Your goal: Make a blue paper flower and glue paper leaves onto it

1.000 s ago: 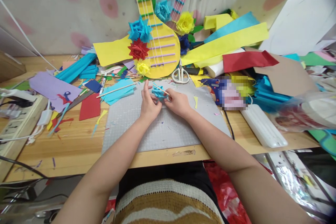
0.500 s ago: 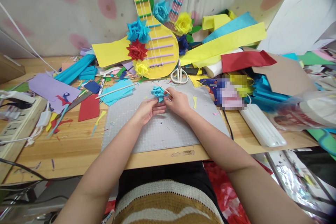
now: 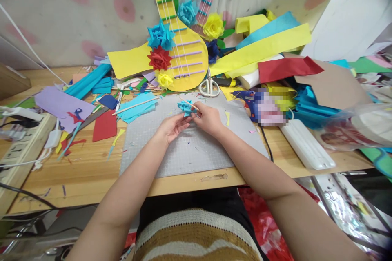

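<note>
A small light-blue paper flower [image 3: 184, 107] is held over the grey cutting mat [image 3: 190, 151]. My right hand [image 3: 208, 118] is closed on a thin wooden stick [image 3: 190, 105] that pokes into the flower, and it pinches the flower too. My left hand [image 3: 170, 127] lies palm-up just below and left of the flower, fingers stretched toward it, fingertips touching or almost touching its underside.
White-handled scissors [image 3: 209, 85] lie beyond the mat. A yellow paper guitar [image 3: 186, 55] with paper flowers leans at the back. A blue glue gun [image 3: 249, 100] and a white power strip [image 3: 306, 147] are at the right. Coloured paper sheets and scraps cover the wooden table [image 3: 76, 171].
My left hand let go of the flower, dropped back and turned palm-up with fingers stretched out. My right hand kept the stick and flower almost in place.
</note>
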Tool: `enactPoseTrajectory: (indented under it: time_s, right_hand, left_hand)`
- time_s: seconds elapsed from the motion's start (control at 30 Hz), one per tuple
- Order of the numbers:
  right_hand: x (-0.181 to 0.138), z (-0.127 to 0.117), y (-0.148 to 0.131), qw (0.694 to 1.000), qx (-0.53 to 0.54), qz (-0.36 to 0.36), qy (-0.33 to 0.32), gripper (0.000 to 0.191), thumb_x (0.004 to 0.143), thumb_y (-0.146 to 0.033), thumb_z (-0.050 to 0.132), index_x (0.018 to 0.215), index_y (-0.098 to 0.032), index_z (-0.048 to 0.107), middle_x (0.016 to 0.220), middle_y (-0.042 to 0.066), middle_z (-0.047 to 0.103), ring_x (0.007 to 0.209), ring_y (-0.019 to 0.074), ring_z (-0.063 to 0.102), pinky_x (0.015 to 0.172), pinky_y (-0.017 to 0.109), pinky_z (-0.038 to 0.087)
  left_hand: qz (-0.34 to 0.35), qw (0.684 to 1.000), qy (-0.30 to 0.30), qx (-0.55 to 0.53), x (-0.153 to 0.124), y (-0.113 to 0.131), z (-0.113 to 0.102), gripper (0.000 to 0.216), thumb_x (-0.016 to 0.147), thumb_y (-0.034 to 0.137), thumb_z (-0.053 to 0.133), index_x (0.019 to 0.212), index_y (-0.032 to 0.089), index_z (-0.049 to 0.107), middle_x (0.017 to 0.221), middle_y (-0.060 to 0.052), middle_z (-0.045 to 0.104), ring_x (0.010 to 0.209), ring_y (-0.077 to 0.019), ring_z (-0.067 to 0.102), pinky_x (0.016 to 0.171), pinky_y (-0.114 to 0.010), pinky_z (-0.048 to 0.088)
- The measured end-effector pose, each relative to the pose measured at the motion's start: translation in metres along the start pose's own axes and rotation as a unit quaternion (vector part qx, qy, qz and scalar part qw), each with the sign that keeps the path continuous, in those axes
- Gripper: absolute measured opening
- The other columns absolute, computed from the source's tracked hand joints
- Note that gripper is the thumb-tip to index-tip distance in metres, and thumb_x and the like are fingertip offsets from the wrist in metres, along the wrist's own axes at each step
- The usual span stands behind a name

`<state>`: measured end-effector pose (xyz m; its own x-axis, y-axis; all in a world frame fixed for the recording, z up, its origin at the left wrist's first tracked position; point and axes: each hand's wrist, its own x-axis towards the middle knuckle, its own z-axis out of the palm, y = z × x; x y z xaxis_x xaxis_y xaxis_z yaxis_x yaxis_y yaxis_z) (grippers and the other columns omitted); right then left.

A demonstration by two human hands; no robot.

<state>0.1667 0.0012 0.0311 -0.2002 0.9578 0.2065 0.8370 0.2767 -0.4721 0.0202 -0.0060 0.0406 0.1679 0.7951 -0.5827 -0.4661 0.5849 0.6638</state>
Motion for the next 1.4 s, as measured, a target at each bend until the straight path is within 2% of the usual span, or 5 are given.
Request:
enactPoseTrajectory:
  time_s: [0.47, 0.77, 0.97, 1.13, 1.4]
  right_hand:
    - [-0.001, -0.003, -0.003, 1.000, -0.003, -0.007, -0.009, 0.021, 0.078, -0.029, 0.044, 0.095, -0.022, 0.053, 0.067, -0.001, 0.059, 0.062, 0.0144, 0.052, 0.058, 0.024, 0.029]
    - [0.003, -0.005, 0.004, 0.989, 0.134, 0.049, 0.038, 0.033, 0.068, -0.020, 0.045, 0.101, -0.021, 0.046, 0.062, -0.004, 0.052, 0.057, 0.0128, 0.048, 0.058, 0.025, 0.033]
    - [0.013, -0.018, 0.014, 0.910, 0.397, 0.122, -0.001, 0.046, 0.064, -0.028, 0.061, 0.105, -0.022, 0.040, 0.079, -0.001, 0.056, 0.051, 0.0065, 0.040, 0.049, 0.023, 0.032]
    - [0.010, -0.025, 0.014, 0.808, 0.551, 0.139, -0.156, 0.059, 0.065, -0.030, 0.065, 0.117, -0.024, 0.036, 0.050, -0.012, 0.033, 0.038, 0.0027, 0.019, 0.038, 0.019, 0.013]
    - [0.010, -0.020, 0.016, 0.729, 0.648, 0.137, -0.172, 0.060, 0.059, -0.021, 0.069, 0.111, -0.024, 0.039, 0.048, -0.015, 0.028, 0.035, 0.0010, 0.017, 0.036, 0.017, 0.008]
  left_hand:
    - [0.163, 0.981, 0.105, 0.023, 0.004, -0.004, 0.002, 0.016, 0.065, 0.008, 0.061, 0.076, 0.016, 0.051, 0.062, 0.003, 0.054, 0.053, -0.0059, 0.052, 0.048, -0.017, 0.042]
    - [0.446, 0.858, 0.054, 0.250, 0.020, -0.009, -0.010, 0.026, 0.069, 0.010, 0.059, 0.085, 0.021, 0.041, 0.078, 0.003, 0.051, 0.070, -0.0074, 0.052, 0.068, -0.020, 0.041]
    - [0.493, 0.800, -0.049, 0.339, 0.024, -0.008, -0.017, 0.020, 0.077, 0.017, 0.052, 0.087, 0.022, 0.036, 0.086, 0.000, 0.049, 0.076, -0.0092, 0.050, 0.073, -0.025, 0.040]
    - [0.476, 0.812, -0.100, 0.323, 0.023, -0.009, -0.020, 0.020, 0.076, 0.020, 0.053, 0.084, 0.022, 0.035, 0.083, 0.001, 0.046, 0.072, -0.0092, 0.047, 0.069, -0.024, 0.038]
    - [0.420, 0.833, -0.102, 0.346, 0.019, -0.009, -0.023, 0.024, 0.071, 0.012, 0.056, 0.083, 0.021, 0.037, 0.074, 0.004, 0.044, 0.067, -0.0091, 0.047, 0.068, -0.023, 0.036]
